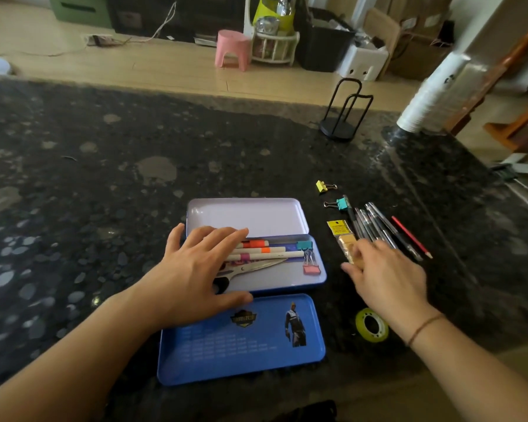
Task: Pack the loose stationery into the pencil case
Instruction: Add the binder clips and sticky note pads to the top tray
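A blue tin pencil case (317, 278) lies open on the dark stone counter, its lid (244, 217) tipped back. Inside are three white markers (275, 254), scissors (256, 266), a teal clip (304, 245) and a pink clip (311, 269). My left hand (195, 269) rests flat over the case's left end, fingers straight. My right hand (384, 275) is blurred and touches a yellow-labelled packet (343, 239) and the near ends of several pens (375, 223). A red pencil (409, 236) lies to their right.
A second blue tray (241, 339) with a figure print lies in front of the case. A yellow tape roll (372, 325) sits near my right wrist. Yellow (322, 186) and teal (342, 204) binder clips lie behind the pens. A black wire stand (340, 123) and stacked white cups (430, 99) stand farther back.
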Motion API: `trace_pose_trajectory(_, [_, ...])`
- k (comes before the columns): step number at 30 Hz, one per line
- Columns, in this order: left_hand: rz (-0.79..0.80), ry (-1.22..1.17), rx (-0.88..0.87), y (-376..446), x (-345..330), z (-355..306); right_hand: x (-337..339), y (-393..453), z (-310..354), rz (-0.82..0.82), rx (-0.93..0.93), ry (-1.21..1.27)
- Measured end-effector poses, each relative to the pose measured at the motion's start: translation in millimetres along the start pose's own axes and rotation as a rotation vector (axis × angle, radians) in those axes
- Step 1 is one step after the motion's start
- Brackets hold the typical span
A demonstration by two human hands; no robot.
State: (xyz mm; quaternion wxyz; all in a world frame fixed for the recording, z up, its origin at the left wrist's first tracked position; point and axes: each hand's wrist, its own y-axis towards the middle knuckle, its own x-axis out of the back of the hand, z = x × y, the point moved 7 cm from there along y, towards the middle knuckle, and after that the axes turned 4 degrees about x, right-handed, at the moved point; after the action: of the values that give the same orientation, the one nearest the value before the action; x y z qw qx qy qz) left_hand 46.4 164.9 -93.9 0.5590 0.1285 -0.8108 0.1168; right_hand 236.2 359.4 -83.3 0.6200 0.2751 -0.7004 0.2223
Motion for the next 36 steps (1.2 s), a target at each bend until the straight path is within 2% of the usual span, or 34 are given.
trace_pose_trajectory(4, [-0.072,-0.031,0.002,-0.5,12.8,2.9,3.3,2.7,-6.1,-0.001,-0.029,0.019])
trace_pose_trajectory(8, [-0.263,-0.171,0.042,-1.1,31.2,7.3,24.2,2.8,-11.4,-0.062,0.017,0.05])
trace_pose_trajectory(10, [-0.36,-0.379,0.075,-3.2,41.0,6.7,50.0,-5.8,-7.9,-0.2,0.149,0.15])
trace_pose_trajectory(12, [-0.404,-0.613,0.114,-4.6,48.1,2.7,72.2,-19.2,6.2,-0.256,0.318,0.331])
trace_pose_trajectory(13, [-0.377,-0.711,0.135,-4.1,49.1,-0.9,78.4,-24.8,15.8,-0.226,0.382,0.467])
trace_pose_trajectory(15, [-0.215,-0.908,0.141,-1.6,44.4,-11.2,79.3,-31.6,36.6,-0.096,0.441,0.689])
trace_pose_trajectory(18, [0.033,-1.11,0.12,-3.2,34.8,-23.3,63.1,-29.7,58.7,0.061,0.412,0.811])
trace_pose_trajectory(20, [0.085,-1.151,0.098,-4.7,33.3,-23.9,53.2,-25.6,66.0,0.096,0.367,0.874])
trace_pose_trajectory(24, [0.062,-1.102,0.098,-3.4,29.6,-19.8,39.3,-20.7,79.9,0.173,0.339,0.977])
trace_pose_trajectory(27, [-0.039,-1.01,0.161,-1.1,25.4,-13.8,39.5,-18.5,92.0,0.215,0.334,1.039])
trace_pose_trajectory(29, [-0.122,-0.868,0.191,-0.6,24.4,-9.6,40.2,-16.5,100.9,0.246,0.32,1.075])
trace_pose_trajectory(33, [-0.15,-0.539,0.158,-3.4,18.1,-8.8,29.9,-9.5,115.6,0.169,0.373,0.78])
trace_pose_trajectory(36, [-0.13,-0.331,0.096,-2.7,12.6,-10.4,19.5,-5.5,119.6,0.147,0.379,0.697])
